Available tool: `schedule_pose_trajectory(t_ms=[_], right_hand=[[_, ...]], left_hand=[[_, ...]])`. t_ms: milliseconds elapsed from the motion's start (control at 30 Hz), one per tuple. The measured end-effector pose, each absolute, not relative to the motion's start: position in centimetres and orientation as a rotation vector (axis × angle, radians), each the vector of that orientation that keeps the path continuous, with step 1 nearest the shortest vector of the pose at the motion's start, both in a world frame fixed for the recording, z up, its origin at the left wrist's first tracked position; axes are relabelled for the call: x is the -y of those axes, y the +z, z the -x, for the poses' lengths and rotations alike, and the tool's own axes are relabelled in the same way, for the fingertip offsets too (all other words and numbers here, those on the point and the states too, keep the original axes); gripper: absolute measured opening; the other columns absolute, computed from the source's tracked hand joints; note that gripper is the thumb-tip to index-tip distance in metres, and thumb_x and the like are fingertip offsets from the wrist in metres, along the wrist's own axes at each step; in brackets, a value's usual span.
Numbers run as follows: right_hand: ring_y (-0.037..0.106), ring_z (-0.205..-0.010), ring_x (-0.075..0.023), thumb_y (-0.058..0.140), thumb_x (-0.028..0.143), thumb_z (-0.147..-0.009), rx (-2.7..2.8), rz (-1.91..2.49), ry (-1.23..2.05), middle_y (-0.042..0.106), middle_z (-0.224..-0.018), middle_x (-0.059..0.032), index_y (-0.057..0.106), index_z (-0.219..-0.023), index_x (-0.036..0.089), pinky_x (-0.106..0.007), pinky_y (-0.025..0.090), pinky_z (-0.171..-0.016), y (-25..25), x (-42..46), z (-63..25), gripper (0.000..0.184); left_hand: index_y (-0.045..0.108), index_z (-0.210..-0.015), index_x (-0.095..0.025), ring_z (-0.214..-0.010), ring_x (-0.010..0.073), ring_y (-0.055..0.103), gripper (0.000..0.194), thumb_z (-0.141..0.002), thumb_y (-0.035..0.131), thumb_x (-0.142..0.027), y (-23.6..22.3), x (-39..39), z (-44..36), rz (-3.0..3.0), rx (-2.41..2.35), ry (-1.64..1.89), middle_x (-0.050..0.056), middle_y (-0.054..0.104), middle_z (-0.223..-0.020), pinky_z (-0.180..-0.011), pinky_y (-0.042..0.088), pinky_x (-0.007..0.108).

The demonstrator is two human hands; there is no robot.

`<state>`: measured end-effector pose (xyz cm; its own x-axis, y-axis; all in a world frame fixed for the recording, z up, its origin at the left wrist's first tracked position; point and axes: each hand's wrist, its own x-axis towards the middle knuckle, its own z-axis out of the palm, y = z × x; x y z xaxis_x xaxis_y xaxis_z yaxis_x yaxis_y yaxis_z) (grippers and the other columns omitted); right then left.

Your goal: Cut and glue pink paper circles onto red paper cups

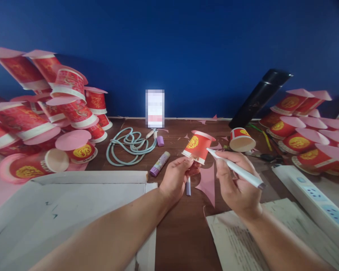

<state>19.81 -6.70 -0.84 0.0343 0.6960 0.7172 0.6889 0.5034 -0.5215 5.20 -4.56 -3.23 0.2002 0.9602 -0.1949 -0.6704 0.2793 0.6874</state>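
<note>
My left hand (176,175) grips a red paper cup (201,146) by its white rim. The cup is upside down and slightly tilted, with a gold emblem on its side and a pink paper disc on its upper end. In my right hand (240,182) is a white marker (244,174), its tip touching or very close to the cup's right side. Below my left hand lies a small pale purple piece, perhaps a cap (188,187). A glue stick (159,164) rests left of the cup, and its purple cap (160,141) stands farther back.
Red cups with pink discs are piled at left (73,82) and right (298,143). Behind my hands are a lone cup (242,140), a black bottle (260,98), a coiled cable (124,148) and a lit phone (154,109). A white box (81,210), printed paper (237,237) and power strip (313,194) lie nearer.
</note>
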Motion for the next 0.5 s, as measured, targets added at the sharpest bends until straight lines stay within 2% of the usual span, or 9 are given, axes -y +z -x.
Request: schedule_pose_trajectory(t_ms=[167, 500], right_hand=[[0.067, -0.079, -0.0191, 0.058, 0.022, -0.087, 1.681, 1.209, 0.068, 0.068, -0.086, -0.0051, 0.065, -0.1, 0.019, -0.035, 0.052, -0.074, -0.81, 6.82, -19.55, 0.015], [0.066, -0.082, -0.0186, 0.059, 0.022, -0.087, 1.723, 1.197, -0.055, 0.07, -0.087, -0.0053, 0.065, -0.095, 0.019, -0.033, 0.051, -0.076, -0.91, 6.4, -19.48, 0.01]], left_hand=[[0.071, -0.071, -0.011, -0.072, 0.0126, 0.061, 0.024, -0.065, 0.078, -0.033, -3.08, 4.6, -5.26, -0.524, -0.68, 1.22, 0.005, 0.067, -0.073, -0.071, 0.049, 0.024], [0.07, -0.069, -0.012, -0.071, 0.0131, 0.061, 0.024, -0.063, 0.079, -0.033, -3.09, 4.57, -5.32, -0.537, -0.697, 1.21, 0.006, 0.067, -0.073, -0.072, 0.048, 0.026]])
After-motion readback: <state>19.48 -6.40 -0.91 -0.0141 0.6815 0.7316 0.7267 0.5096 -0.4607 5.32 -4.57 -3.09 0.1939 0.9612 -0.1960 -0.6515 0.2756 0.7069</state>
